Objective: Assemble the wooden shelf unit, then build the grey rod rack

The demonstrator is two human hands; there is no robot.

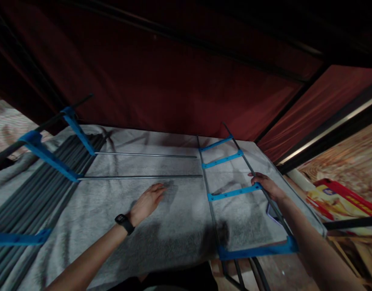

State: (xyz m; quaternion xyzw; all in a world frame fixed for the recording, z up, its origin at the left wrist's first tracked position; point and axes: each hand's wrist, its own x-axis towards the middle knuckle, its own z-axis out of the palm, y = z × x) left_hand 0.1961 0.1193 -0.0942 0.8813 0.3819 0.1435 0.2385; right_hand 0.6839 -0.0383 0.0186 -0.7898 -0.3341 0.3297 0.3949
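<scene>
A ladder-like frame of dark metal rods and blue plastic crosspieces [233, 193] lies flat on a grey cloth-covered surface [161, 226] at the right. My right hand [266, 185] rests on the frame's right rod, fingers curled at the end of a blue crosspiece. My left hand [147, 203] lies flat and open on the cloth, a black watch on its wrist. Two thin metal rods [143, 176] run from the frame leftward to a second, raised frame with blue connectors [49, 157].
A bundle of dark rods [37, 198] lies along the left of the cloth. A dark red curtain [173, 81] hangs behind. A phone [272, 213] lies under my right forearm. At the right, beyond the edge, sits a red and yellow box [340, 202].
</scene>
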